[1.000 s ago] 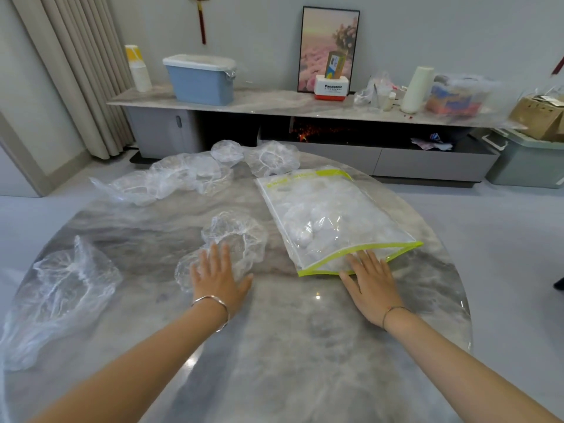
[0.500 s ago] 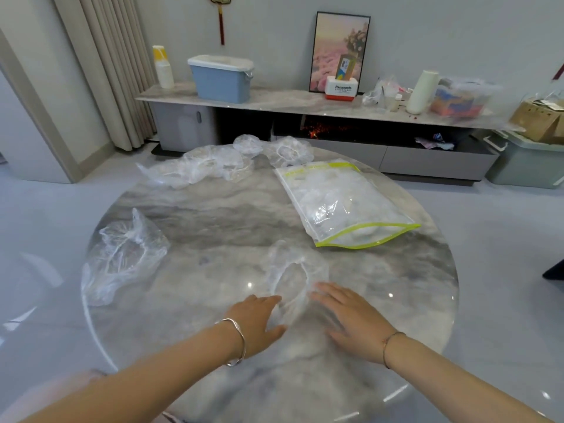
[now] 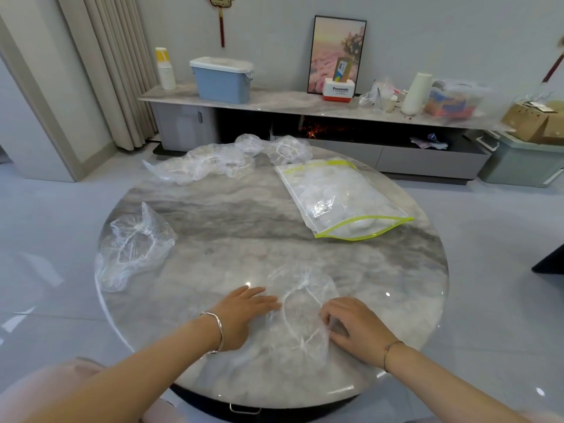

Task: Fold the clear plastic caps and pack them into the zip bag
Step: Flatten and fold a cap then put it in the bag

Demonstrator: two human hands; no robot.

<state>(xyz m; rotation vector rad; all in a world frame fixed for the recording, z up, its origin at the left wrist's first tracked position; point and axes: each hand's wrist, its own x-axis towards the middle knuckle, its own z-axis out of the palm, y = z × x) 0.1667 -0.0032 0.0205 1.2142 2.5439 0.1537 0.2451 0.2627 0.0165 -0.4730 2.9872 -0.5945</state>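
A clear plastic cap (image 3: 300,309) with a white elastic rim lies flat on the round marble table (image 3: 232,221), near its front edge. My left hand (image 3: 244,312) lies flat with straight fingers on the cap's left edge. My right hand (image 3: 354,325) has curled fingers that pinch the cap's right rim. The zip bag (image 3: 338,196), clear with a yellow-green seal, lies at the right back with folded caps inside and its mouth facing me. Another loose cap (image 3: 134,245) sits at the table's left edge. Several more caps (image 3: 219,161) are heaped at the far edge.
Behind the table runs a low marble sideboard (image 3: 274,102) with a blue lidded bin (image 3: 222,79), a framed picture, boxes and bottles. A grey storage box (image 3: 522,160) stands on the floor at the right. A curtain hangs at the left.
The cap was drawn from the table's middle to the front edge. My right hand left the zip bag, came to the cap and now pinches its rim. The camera pulled back.
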